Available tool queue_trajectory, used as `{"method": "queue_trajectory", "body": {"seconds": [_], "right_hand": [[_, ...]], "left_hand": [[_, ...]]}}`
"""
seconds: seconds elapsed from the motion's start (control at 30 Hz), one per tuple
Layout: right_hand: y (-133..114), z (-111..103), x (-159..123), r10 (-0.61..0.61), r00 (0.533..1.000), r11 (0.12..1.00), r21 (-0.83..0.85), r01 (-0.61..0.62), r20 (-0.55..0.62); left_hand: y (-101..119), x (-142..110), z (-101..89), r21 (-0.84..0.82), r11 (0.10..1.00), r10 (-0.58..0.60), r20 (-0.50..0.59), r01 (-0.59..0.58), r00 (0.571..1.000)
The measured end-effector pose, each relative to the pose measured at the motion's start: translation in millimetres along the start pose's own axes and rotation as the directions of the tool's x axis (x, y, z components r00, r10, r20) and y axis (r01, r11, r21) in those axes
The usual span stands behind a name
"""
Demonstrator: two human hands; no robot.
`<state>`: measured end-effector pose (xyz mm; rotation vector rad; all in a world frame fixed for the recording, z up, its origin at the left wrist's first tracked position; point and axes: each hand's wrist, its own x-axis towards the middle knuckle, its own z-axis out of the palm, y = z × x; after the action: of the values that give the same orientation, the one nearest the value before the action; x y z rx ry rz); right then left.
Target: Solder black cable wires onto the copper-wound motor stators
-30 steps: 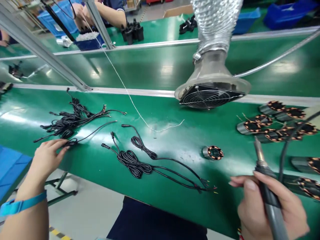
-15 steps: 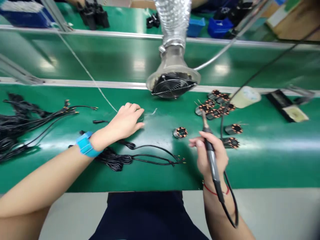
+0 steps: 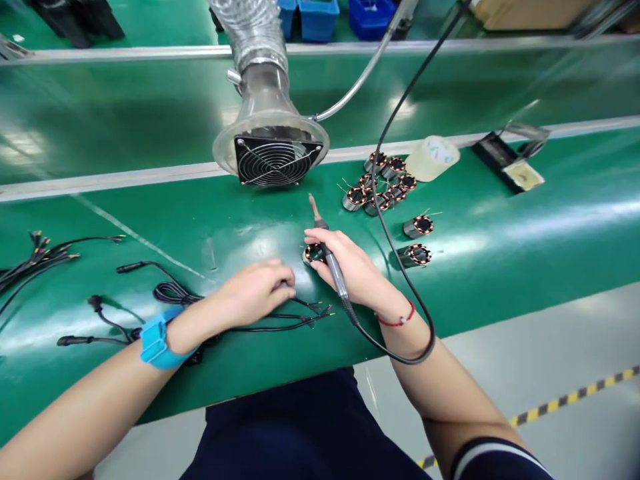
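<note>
My right hand (image 3: 350, 267) is closed around a soldering iron (image 3: 336, 272), whose tip points up and away from me. The thumb and fingertips of the same hand are at a single motor stator (image 3: 314, 253) with copper windings, partly covering it; whether they grip it I cannot tell. To its left, my left hand (image 3: 260, 290) has its fingers curled together on a black cable (image 3: 303, 303) that runs out from under the fingertips to bare coloured wire ends. More black cables (image 3: 270, 328) lie below this hand and under the wrist.
Several stators (image 3: 383, 183) stand grouped at the back right, with two more (image 3: 414, 255) nearer me. Behind them are a roll of clear tape (image 3: 433, 159) and a soldering iron stand (image 3: 505, 160). A fume extractor (image 3: 277, 157) hangs over the bench; the iron's cord (image 3: 385, 220) crosses the right side.
My left hand has come down and right onto the cable, its fingers curling. My right hand has moved left with the soldering iron to the lone stator. The view has shifted and tilted.
</note>
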<state>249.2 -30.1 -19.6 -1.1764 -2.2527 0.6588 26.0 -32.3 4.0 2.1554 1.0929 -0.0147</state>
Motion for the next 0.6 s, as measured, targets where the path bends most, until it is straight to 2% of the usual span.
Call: {"method": "queue_trajectory", "body": {"seconds": [0.07,0.1,0.17,0.23,0.3,0.37,0.43,0.5,0.6], "right_hand": [[4.5,0.4,-3.0,-0.009,1.0,0.997,0.071,0.01,-0.026],[5.7,0.0,-4.9,-0.017,0.999,0.994,0.104,0.021,-0.042],[5.3,-0.3,-8.0,-0.013,0.994,0.984,0.175,0.032,-0.108],[0.5,1.7,-9.1,0.077,0.973,0.96,0.281,-0.012,-0.219],[-8.6,6.2,-8.1,0.235,0.928,0.889,0.45,-0.085,-0.29],[-20.2,11.5,-5.8,0.366,0.89,0.772,0.624,-0.126,-0.273],[-31.5,15.8,-3.3,0.418,0.877,0.672,0.73,-0.124,-0.236],[-40.0,18.6,-1.0,0.431,0.871,0.628,0.771,-0.104,-0.234],[-45.6,20.5,1.5,0.432,0.867,0.617,0.782,-0.084,-0.249]], "left_hand": [[2.2,-4.2,9.6,0.066,0.997,0.038,0.083,-0.044,0.996],[2.1,-6.2,12.2,0.081,0.995,0.047,0.081,-0.053,0.996],[0.4,-9.4,13.0,0.036,0.998,0.042,0.003,-0.042,0.999],[-2.4,-11.2,9.4,-0.128,0.992,-0.021,-0.105,0.007,0.994],[-5.3,-11.9,4.4,-0.343,0.937,-0.132,-0.167,0.068,0.977],[-7.2,-11.7,0.1,-0.518,0.849,-0.232,-0.186,0.105,0.955],[-7.5,-10.8,-2.8,-0.623,0.776,-0.28,-0.195,0.101,0.94],[-6.9,-9.5,-3.9,-0.669,0.738,-0.299,-0.199,0.093,0.933],[-8.0,-8.7,-2.1,-0.679,0.728,-0.302,-0.19,0.097,0.934]]}}
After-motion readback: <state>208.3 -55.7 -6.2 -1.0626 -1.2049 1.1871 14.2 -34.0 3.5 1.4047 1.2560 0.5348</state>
